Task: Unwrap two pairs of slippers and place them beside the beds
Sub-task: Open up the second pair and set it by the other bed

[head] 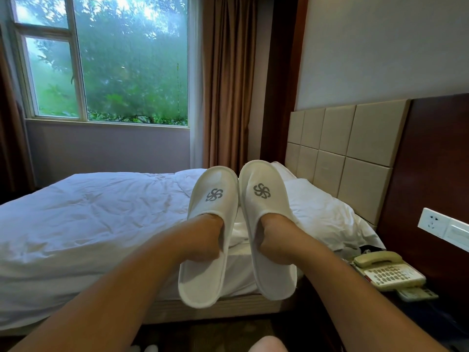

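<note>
I have both slippers up in the middle of the frame, close side by side, toes pointing up and heels hanging down in front of the bed (88, 212). My left hand (203, 237) is pushed into the left slipper (213, 189) and my right hand (272, 237) into the right slipper (264, 184). The fingers are buried under the toe caps, so I cannot see how far they curl, but each thumb looks folded against the insole — enough to carry the slipper. No wrapper shows on this pair. I'd judge them very light, soft and floppy — thin cloth that sags at the heel. Holding them from inside the upper, as now, should suit setting them down beside the bed.
</note>
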`<action>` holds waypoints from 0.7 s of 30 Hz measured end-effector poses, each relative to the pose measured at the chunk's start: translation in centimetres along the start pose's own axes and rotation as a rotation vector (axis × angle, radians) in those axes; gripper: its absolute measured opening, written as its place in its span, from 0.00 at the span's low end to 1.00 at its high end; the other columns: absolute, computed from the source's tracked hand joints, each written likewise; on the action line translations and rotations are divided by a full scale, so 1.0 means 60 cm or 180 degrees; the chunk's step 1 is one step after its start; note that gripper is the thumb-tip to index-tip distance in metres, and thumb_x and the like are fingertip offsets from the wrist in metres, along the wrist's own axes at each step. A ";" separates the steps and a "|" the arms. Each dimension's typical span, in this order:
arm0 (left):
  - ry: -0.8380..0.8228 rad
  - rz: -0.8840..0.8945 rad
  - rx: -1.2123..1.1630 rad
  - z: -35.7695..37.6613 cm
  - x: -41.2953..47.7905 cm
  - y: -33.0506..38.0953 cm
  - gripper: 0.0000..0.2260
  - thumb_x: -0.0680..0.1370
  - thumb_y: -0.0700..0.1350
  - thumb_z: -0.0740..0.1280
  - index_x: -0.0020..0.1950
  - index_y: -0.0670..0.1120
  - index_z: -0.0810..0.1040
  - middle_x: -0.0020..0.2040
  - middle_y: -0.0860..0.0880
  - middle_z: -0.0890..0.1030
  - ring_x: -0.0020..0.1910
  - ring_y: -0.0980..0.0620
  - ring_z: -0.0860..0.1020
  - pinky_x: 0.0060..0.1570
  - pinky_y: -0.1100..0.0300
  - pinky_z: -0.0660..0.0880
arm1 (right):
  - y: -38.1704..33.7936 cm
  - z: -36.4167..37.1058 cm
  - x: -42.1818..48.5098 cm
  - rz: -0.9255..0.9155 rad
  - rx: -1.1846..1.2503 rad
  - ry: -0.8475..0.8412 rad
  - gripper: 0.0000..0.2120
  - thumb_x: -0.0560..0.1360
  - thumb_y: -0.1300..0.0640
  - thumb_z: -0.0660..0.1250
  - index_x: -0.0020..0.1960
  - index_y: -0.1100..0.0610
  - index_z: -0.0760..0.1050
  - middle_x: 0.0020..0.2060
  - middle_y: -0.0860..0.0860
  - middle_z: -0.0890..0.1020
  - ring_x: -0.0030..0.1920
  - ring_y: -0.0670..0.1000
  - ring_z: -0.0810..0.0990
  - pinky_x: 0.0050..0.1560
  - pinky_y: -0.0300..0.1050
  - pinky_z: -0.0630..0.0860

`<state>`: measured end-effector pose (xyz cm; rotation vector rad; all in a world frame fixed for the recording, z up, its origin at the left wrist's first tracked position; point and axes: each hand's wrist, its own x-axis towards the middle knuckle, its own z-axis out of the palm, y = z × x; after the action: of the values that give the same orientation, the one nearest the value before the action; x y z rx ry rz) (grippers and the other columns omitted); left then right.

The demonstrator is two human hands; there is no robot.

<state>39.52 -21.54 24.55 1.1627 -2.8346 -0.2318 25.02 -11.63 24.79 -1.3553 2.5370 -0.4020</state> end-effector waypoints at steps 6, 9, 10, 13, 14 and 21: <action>0.0159 -0.0134 0.0258 0.009 0.008 0.010 0.18 0.79 0.49 0.68 0.67 0.46 0.72 0.61 0.47 0.77 0.59 0.45 0.77 0.61 0.56 0.73 | -0.013 0.010 0.011 0.0178 0.0514 0.0062 0.20 0.83 0.53 0.56 0.71 0.61 0.63 0.70 0.59 0.68 0.70 0.56 0.67 0.69 0.44 0.63; 0.0296 -0.0308 0.0091 0.020 0.014 0.016 0.21 0.78 0.51 0.69 0.67 0.46 0.71 0.63 0.45 0.76 0.61 0.44 0.76 0.64 0.52 0.72 | -0.017 0.025 0.011 0.0256 0.0640 0.0265 0.25 0.81 0.50 0.59 0.74 0.59 0.59 0.71 0.58 0.66 0.71 0.57 0.66 0.71 0.48 0.63; 0.0379 -0.0314 -0.0020 0.024 0.014 0.016 0.21 0.78 0.51 0.70 0.68 0.46 0.71 0.63 0.45 0.76 0.61 0.43 0.76 0.64 0.52 0.72 | -0.015 0.031 0.016 0.0270 0.0631 0.0309 0.28 0.81 0.48 0.60 0.75 0.58 0.57 0.72 0.57 0.64 0.71 0.57 0.65 0.72 0.48 0.63; 0.0599 -0.0249 -0.0304 0.030 0.011 0.013 0.20 0.77 0.50 0.70 0.67 0.46 0.72 0.62 0.45 0.77 0.59 0.44 0.76 0.62 0.52 0.73 | -0.010 0.034 0.023 0.0356 0.0548 0.0277 0.31 0.79 0.46 0.63 0.76 0.56 0.56 0.73 0.56 0.63 0.72 0.56 0.64 0.72 0.47 0.62; 0.0661 -0.0218 -0.0395 0.031 0.010 0.012 0.20 0.77 0.50 0.71 0.66 0.47 0.72 0.61 0.46 0.78 0.58 0.44 0.77 0.60 0.52 0.74 | -0.009 0.034 0.024 0.0353 0.0470 0.0267 0.30 0.79 0.46 0.63 0.76 0.56 0.57 0.74 0.56 0.63 0.72 0.56 0.64 0.72 0.48 0.62; 0.0724 0.0015 -0.0468 0.026 0.008 0.016 0.21 0.77 0.49 0.70 0.67 0.46 0.71 0.60 0.47 0.77 0.58 0.45 0.77 0.60 0.53 0.75 | -0.008 0.052 0.021 -0.0039 0.0714 0.0934 0.22 0.76 0.45 0.67 0.66 0.51 0.67 0.63 0.53 0.73 0.62 0.55 0.73 0.65 0.49 0.70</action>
<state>38.33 -21.03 23.15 1.0775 -2.5761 -0.2826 25.74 -13.37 21.94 -1.3092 2.6089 -0.9193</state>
